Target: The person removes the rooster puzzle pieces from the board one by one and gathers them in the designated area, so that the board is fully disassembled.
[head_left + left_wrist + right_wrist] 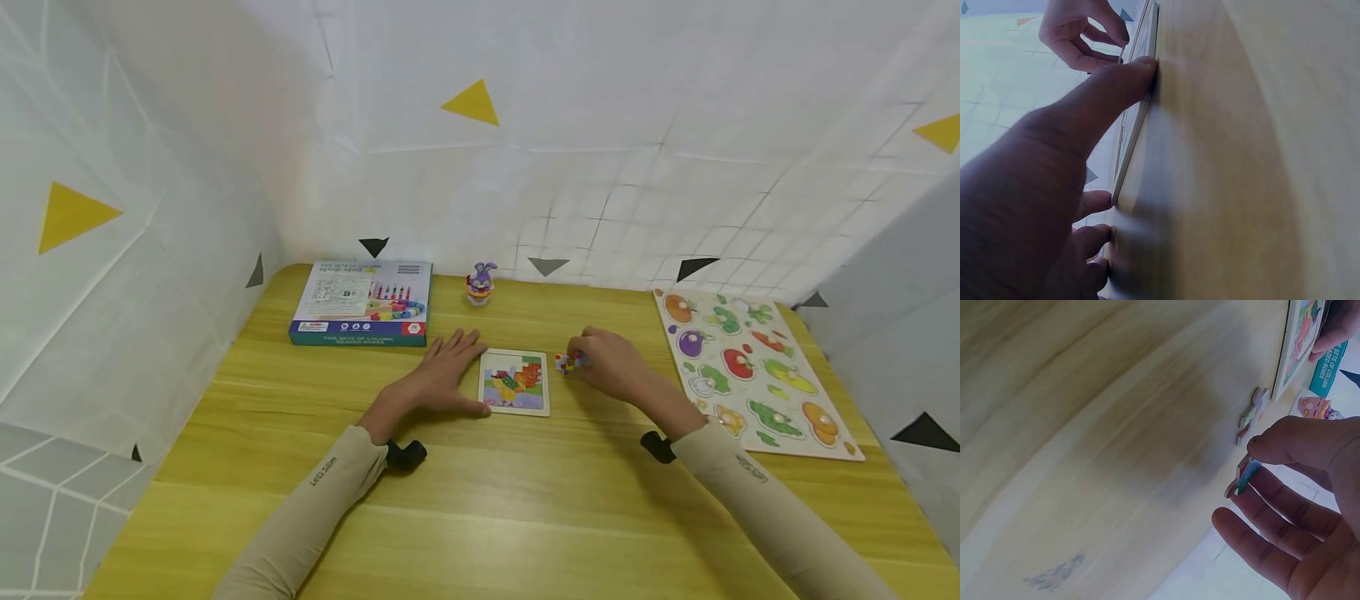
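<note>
A small square jigsaw puzzle (514,382) in a pale frame, with a colourful bird picture, lies flat on the table. My left hand (444,375) spreads beside its left edge, index fingertip near the upper corner and thumb (1125,78) against the lower one; its other fingers rest on the table. My right hand (609,363) is just right of the puzzle and pinches a small jigsaw piece (1247,474) between thumb and fingers, above the table. Close to that hand, loose jigsaw pieces (1252,415) lie on the wood beside the frame.
A bead set box (362,304) lies behind the left hand. A purple rabbit figure (480,283) stands at the back middle. To the right is a vegetable peg board (757,375). White sheeting (570,150) with triangles hangs behind the wooden table (525,500).
</note>
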`<state>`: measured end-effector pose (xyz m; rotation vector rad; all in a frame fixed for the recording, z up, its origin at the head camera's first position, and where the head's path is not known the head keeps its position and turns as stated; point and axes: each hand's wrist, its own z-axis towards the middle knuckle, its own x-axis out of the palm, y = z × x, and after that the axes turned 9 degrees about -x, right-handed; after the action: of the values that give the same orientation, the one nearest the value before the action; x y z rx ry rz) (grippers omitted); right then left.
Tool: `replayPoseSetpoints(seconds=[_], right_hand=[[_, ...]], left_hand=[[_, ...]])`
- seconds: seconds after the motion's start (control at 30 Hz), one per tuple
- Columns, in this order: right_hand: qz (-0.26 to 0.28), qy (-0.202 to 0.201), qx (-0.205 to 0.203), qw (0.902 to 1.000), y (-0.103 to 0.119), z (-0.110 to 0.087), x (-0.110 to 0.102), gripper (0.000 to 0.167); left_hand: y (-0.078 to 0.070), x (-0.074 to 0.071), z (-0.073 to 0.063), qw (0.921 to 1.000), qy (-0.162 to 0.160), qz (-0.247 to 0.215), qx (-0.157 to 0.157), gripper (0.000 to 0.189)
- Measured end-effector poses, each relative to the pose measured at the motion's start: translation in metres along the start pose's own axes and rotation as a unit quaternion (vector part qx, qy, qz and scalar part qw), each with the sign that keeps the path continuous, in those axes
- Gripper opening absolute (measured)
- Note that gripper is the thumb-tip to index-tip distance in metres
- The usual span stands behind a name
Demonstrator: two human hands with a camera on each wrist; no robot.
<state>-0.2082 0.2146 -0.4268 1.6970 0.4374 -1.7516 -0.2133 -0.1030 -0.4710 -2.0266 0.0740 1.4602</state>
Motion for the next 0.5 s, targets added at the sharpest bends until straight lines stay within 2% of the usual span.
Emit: replayPoseSetpoints(seconds=[0.33, 0.5], right_hand=[[-0.007, -0.008, 0.001, 0.9999, -0.008, -0.008, 0.002, 0.019], [-0.009, 0.000, 0.010, 0.9999, -0.011, -0.009, 0.004, 0.021]], left_hand=[[0.002, 0.001, 0.001, 1.0000, 0.002, -0.006, 0.003, 0.110], [0.002, 0.001, 0.002, 1.0000, -0.001, -0.002, 0.005, 0.109]])
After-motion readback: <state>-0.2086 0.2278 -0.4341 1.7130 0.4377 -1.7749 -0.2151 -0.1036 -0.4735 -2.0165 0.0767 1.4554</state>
